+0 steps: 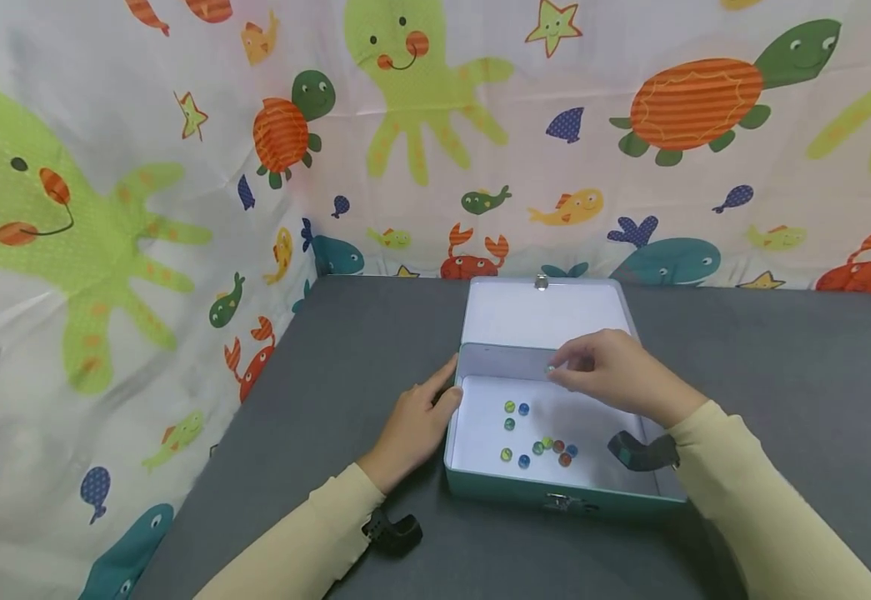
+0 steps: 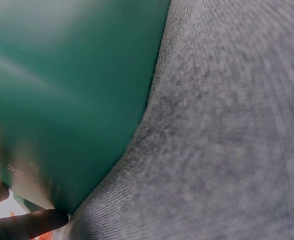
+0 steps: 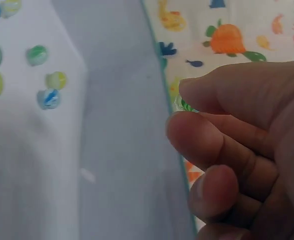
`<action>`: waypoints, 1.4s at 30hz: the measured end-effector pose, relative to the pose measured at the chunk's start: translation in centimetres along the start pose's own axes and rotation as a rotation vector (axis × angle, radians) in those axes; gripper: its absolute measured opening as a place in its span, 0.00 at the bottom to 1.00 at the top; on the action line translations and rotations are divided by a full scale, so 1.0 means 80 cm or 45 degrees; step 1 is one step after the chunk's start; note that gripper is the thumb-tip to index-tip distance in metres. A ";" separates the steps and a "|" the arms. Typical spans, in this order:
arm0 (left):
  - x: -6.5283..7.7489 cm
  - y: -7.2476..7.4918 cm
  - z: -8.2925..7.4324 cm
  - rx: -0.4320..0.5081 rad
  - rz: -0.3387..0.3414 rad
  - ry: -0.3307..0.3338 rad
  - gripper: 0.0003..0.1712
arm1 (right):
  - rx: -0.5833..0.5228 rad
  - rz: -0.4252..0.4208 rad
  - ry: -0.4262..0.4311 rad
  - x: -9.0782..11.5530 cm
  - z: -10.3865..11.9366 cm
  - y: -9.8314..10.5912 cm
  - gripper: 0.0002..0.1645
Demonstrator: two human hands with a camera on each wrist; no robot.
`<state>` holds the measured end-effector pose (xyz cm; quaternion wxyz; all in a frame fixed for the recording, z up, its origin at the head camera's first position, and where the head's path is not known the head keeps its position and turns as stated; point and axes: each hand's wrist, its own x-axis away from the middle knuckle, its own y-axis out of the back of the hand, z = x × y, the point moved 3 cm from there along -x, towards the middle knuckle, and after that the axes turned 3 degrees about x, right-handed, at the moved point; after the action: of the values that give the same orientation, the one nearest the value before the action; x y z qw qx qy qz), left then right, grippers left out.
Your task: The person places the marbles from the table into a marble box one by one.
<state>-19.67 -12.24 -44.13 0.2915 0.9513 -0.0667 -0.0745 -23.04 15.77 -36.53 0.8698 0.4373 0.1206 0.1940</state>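
A green metal box (image 1: 600, 500) with a white inside lies on the table, its lid (image 1: 548, 312) folded back. Between thumb and index finger, my right hand (image 1: 615, 375) pinches a clear marble with green swirls (image 3: 185, 104), over the back part of the box. Several glass marbles (image 1: 548, 443) in green, yellow, blue and red are spread over the box floor, mostly in its left half and front middle. My left hand (image 1: 412, 425) rests against the box's left side, fingertips at the rim; in the left wrist view two fingers (image 2: 34, 224) show beside the green wall.
The grey table (image 1: 360, 350) surrounds the box. A curtain with sea animals (image 1: 420, 200) hangs behind and along the left. A metal clasp (image 1: 558, 502) sits on the box front, and a catch (image 1: 542, 282) on the lid edge. Both wrists wear black cameras.
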 end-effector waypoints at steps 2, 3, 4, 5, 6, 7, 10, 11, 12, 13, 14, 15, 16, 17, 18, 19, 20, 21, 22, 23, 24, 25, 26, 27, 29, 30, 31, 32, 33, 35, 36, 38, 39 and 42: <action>-0.001 0.000 -0.001 0.001 0.007 -0.002 0.32 | 0.001 0.050 -0.009 -0.003 0.000 -0.004 0.11; -0.001 0.000 -0.001 0.000 0.010 -0.001 0.32 | 0.003 0.079 -0.011 -0.004 0.000 -0.007 0.10; -0.001 0.000 -0.001 -0.002 0.014 0.001 0.32 | 0.007 0.107 -0.009 -0.006 -0.001 -0.009 0.10; -0.002 0.000 0.000 -0.002 0.016 0.002 0.32 | 0.010 0.136 -0.010 -0.008 -0.001 -0.011 0.09; -0.002 0.000 0.000 -0.002 0.018 -0.001 0.32 | 0.016 0.163 -0.006 -0.010 -0.001 -0.012 0.09; -0.002 0.000 0.001 -0.001 0.019 -0.004 0.32 | 0.023 0.185 0.005 -0.012 -0.001 -0.014 0.09; -0.003 0.000 0.002 0.001 0.018 -0.011 0.32 | 0.057 0.231 0.035 -0.018 -0.001 -0.018 0.09; -0.004 0.000 0.003 -0.001 0.016 -0.016 0.33 | 0.070 0.245 0.034 -0.020 -0.001 -0.019 0.08; -0.004 0.000 0.003 -0.001 0.016 -0.020 0.33 | 0.082 0.257 0.036 -0.022 -0.001 -0.021 0.08; -0.005 0.000 0.003 -0.002 0.015 -0.022 0.33 | 0.091 0.269 0.030 -0.023 -0.001 -0.023 0.08; -0.005 0.000 0.003 -0.004 0.016 -0.023 0.33 | 0.104 0.279 0.023 -0.025 -0.001 -0.025 0.07; -0.005 0.000 0.003 -0.006 0.015 -0.025 0.33 | 0.116 0.289 0.014 -0.026 -0.001 -0.027 0.07; -0.005 0.000 0.003 -0.007 0.015 -0.026 0.33 | 0.128 0.300 0.004 -0.027 -0.001 -0.029 0.06; -0.005 0.000 0.004 -0.006 0.016 -0.028 0.33 | 0.138 0.309 -0.009 -0.028 -0.001 -0.030 0.06; -0.005 0.000 0.004 -0.007 0.018 -0.028 0.33 | 0.153 0.317 -0.016 -0.029 -0.001 -0.032 0.06; -0.005 0.000 0.004 -0.008 0.019 -0.030 0.33 | 0.173 0.323 -0.021 -0.030 -0.001 -0.033 0.06; -0.005 0.000 0.004 -0.008 0.019 -0.031 0.33 | 0.191 0.330 -0.022 -0.030 -0.001 -0.035 0.06; -0.005 0.000 0.005 -0.008 0.019 -0.032 0.33 | 0.207 0.336 -0.021 -0.030 -0.001 -0.036 0.06; -0.005 0.000 0.005 -0.006 0.020 -0.034 0.32 | 0.223 0.342 -0.021 -0.030 -0.001 -0.037 0.06; -0.005 0.000 0.005 -0.006 0.020 -0.036 0.32 | 0.237 0.348 -0.021 -0.030 -0.001 -0.039 0.06; -0.005 0.000 0.006 -0.007 0.019 -0.036 0.32 | 0.252 0.354 -0.018 -0.030 -0.001 -0.040 0.06; -0.005 0.000 0.006 -0.003 0.019 -0.037 0.32 | 0.261 0.360 -0.017 -0.029 0.000 -0.042 0.07; -0.005 0.000 0.006 0.000 0.019 -0.035 0.32 | 0.267 0.365 -0.017 -0.029 0.000 -0.043 0.07; -0.005 0.000 0.006 0.002 0.020 -0.034 0.32 | 0.275 0.370 -0.017 -0.028 0.000 -0.044 0.07; -0.005 0.001 0.005 0.006 0.023 -0.032 0.32 | 0.287 0.376 -0.021 -0.027 0.000 -0.047 0.07; -0.004 0.001 0.005 0.008 0.024 -0.030 0.32 | 0.292 0.378 -0.021 -0.026 0.000 -0.047 0.07; -0.004 0.001 0.004 0.008 0.024 -0.028 0.32 | 0.299 0.379 -0.020 -0.026 0.001 -0.048 0.07; -0.004 0.001 0.004 0.007 0.024 -0.027 0.32 | 0.307 0.379 -0.021 -0.026 0.001 -0.049 0.07; -0.004 0.001 0.004 0.007 0.023 -0.026 0.32 | 0.312 0.380 -0.020 -0.026 0.001 -0.049 0.07; -0.004 0.001 0.004 0.009 0.025 -0.025 0.32 | 0.322 0.376 -0.019 -0.026 0.001 -0.050 0.07; -0.004 0.002 0.004 0.009 0.025 -0.025 0.32 | 0.324 0.375 -0.019 -0.025 0.001 -0.050 0.08; -0.004 0.002 0.004 0.009 0.026 -0.026 0.32 | 0.324 0.373 -0.020 -0.025 0.001 -0.050 0.08; -0.004 0.002 0.004 0.008 0.027 -0.025 0.32 | 0.322 0.373 -0.021 -0.025 0.001 -0.050 0.08; -0.003 0.002 0.004 0.007 0.029 -0.024 0.32 | 0.309 0.375 -0.027 -0.025 0.002 -0.050 0.10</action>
<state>-19.98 -12.49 -44.26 0.2891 0.9506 -0.0805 -0.0799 -23.81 12.59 -39.62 0.7741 0.5538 0.0688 0.2987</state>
